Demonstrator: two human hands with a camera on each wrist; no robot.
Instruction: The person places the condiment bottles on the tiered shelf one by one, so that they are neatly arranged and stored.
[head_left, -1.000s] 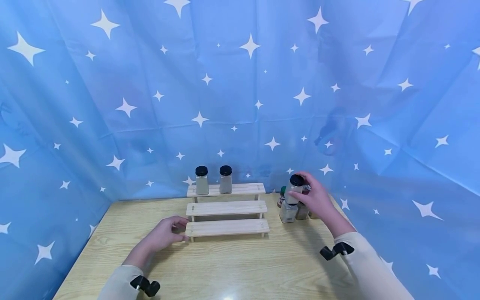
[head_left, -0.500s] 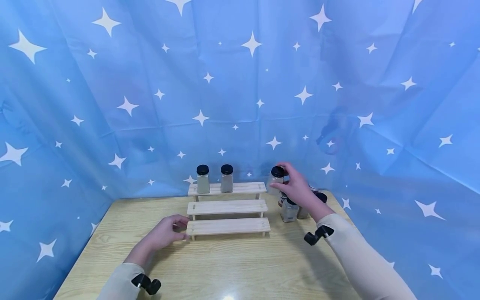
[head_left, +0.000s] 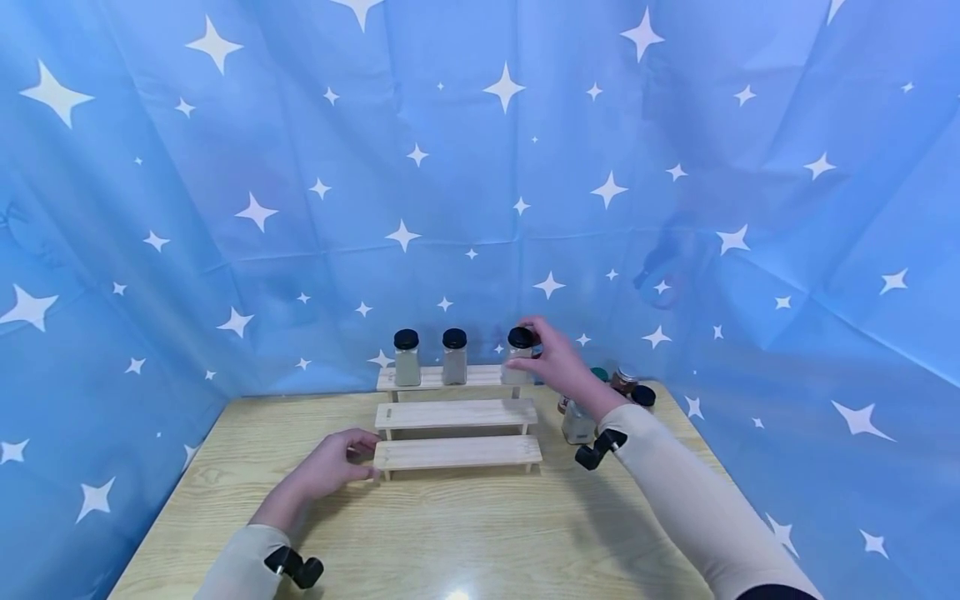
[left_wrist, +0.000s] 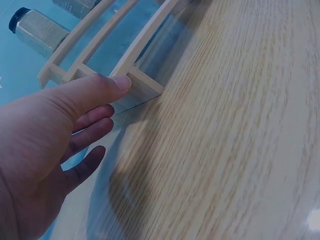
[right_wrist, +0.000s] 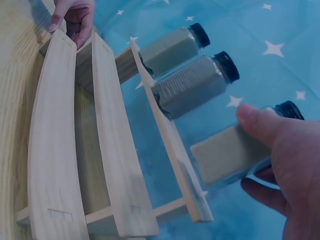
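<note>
A three-step wooden rack (head_left: 457, 452) stands on the table. My left hand (head_left: 336, 467) holds its lower left end, the thumb on the front step's corner and the fingers behind; the left wrist view shows some fingers loosely bent off the wood. With thumb and fingers, my right hand (head_left: 558, 362) grips a black-capped glass spice jar (right_wrist: 230, 152) of pale powder at the top step's right end. Whether its base touches the step I cannot tell. Two similar jars, one greenish (head_left: 407, 367) and one greyish (head_left: 454, 365), stand upright on that step to the left.
Right of the rack, more spice jars stand on the table, partly hidden by my right forearm: a clear jar (head_left: 577, 425), a green-capped jar (head_left: 599, 374) and a black-capped jar (head_left: 642, 397). A blue starry curtain (head_left: 480, 167) hangs behind.
My right hand has carried the spice jar leftward from above the jars at the right to the top step's right end. The left hand stays at the rack's left end.
</note>
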